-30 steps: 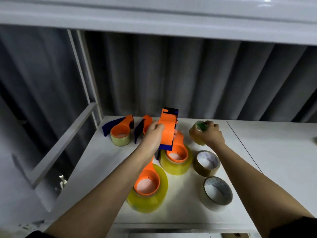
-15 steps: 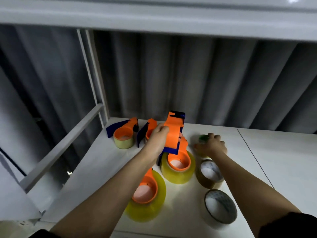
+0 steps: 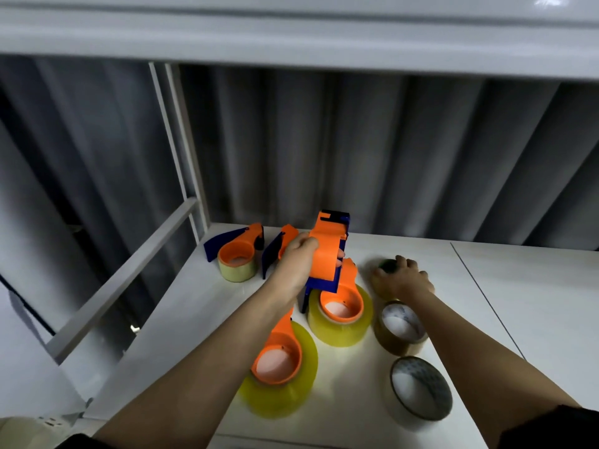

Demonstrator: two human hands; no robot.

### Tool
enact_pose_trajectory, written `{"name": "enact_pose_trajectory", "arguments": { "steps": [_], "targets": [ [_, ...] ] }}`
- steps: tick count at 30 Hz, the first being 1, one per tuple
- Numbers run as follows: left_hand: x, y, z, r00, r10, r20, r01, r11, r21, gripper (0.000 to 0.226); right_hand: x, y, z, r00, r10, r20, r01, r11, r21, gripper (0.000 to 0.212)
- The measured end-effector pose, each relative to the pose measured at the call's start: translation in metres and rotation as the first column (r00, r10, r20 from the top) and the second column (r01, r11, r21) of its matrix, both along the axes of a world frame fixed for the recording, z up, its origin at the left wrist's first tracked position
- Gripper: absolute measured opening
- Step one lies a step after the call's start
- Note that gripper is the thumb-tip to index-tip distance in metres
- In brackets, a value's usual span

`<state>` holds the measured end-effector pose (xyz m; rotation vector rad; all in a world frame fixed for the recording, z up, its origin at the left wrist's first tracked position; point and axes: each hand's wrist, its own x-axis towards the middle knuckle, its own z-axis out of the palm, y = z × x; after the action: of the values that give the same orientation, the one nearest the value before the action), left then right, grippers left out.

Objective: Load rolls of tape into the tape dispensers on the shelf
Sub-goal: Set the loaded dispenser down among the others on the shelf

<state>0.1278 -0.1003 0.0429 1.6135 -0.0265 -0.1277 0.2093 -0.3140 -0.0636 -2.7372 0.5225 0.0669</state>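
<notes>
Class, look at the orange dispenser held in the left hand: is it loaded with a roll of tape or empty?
Empty, as far as shown. The left hand grips the orange dispenser above the shelf, with no roll visible on it.

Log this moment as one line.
left hand grips empty orange-and-blue plastic tape dispenser | right hand on green-cored tape roll lying on shelf

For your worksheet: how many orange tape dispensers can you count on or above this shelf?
5: one in the left hand; two at the back left, the second partly hidden; one mid-shelf; one nearest. Others may be hidden.
</notes>
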Motion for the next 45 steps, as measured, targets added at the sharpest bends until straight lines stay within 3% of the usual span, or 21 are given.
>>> {"name": "enact_pose_trajectory", "arguments": {
  "steps": [2, 5, 7, 10, 14, 17, 20, 33, 41, 45],
  "targets": [
    [-0.001, 0.004, 0.001, 1.0, 0.019, -0.01, -0.02, 0.999, -0.042, 0.019, -0.002, 0.002, 0.007, 0.994, -0.034, 0.106, 0.033, 0.999, 0.017, 0.069],
    [-0.001, 0.015, 0.004, 0.996, 0.085, -0.035, -0.088, 0.994, -0.072, 0.022, -0.005, 0.017, 0.022, 0.917, -0.05, 0.396, -0.004, 0.991, 0.135, 0.057],
    [-0.003, 0.023, 0.005, 0.991, 0.125, -0.043, -0.128, 0.988, -0.085, 0.01, -0.01, 0.038, 0.036, 0.838, -0.017, 0.545, -0.136, 0.962, 0.238, 0.046],
    [-0.009, 0.039, 0.007, 0.984, 0.166, -0.057, -0.173, 0.974, -0.149, 0.017, -0.026, 0.083, 0.061, 0.77, 0.047, 0.637, -0.376, 0.839, 0.394, 0.036],
    [-0.019, 0.065, 0.008, 0.976, 0.213, -0.046, -0.216, 0.973, -0.075, 0.031, -0.047, 0.144, 0.082, 0.796, 0.202, 0.57, -0.565, 0.585, 0.581, 0.035],
    [-0.028, 0.085, 0.007, 0.971, 0.24, -0.018, -0.24, 0.968, -0.072, 0.016, -0.06, 0.173, 0.08, 0.803, 0.262, 0.535, -0.579, 0.557, 0.596, 0.043],
    [-0.039, 0.104, 0.005, 0.965, 0.262, -0.003, -0.262, 0.964, -0.048, 0.015, -0.072, 0.196, 0.076, 0.785, 0.295, 0.544, -0.61, 0.517, 0.6, 0.036],
    [-0.076, 0.163, -0.035, 0.918, 0.37, -0.143, -0.37, 0.928, 0.026, 0.006, -0.109, 0.26, 0.046, 0.818, 0.465, 0.338, -0.56, 0.51, 0.653, 0.035],
    [-0.074, 0.164, -0.069, 0.916, 0.338, -0.218, -0.328, 0.941, 0.079, 0.011, -0.114, 0.265, 0.017, 0.846, 0.467, 0.257, -0.522, 0.627, 0.578, 0.039],
    [-0.068, 0.164, -0.084, 0.916, 0.331, -0.226, -0.315, 0.943, 0.105, 0.016, -0.113, 0.262, 0.016, 0.817, 0.521, 0.248, -0.575, 0.706, 0.413, 0.036]
  ]
}}
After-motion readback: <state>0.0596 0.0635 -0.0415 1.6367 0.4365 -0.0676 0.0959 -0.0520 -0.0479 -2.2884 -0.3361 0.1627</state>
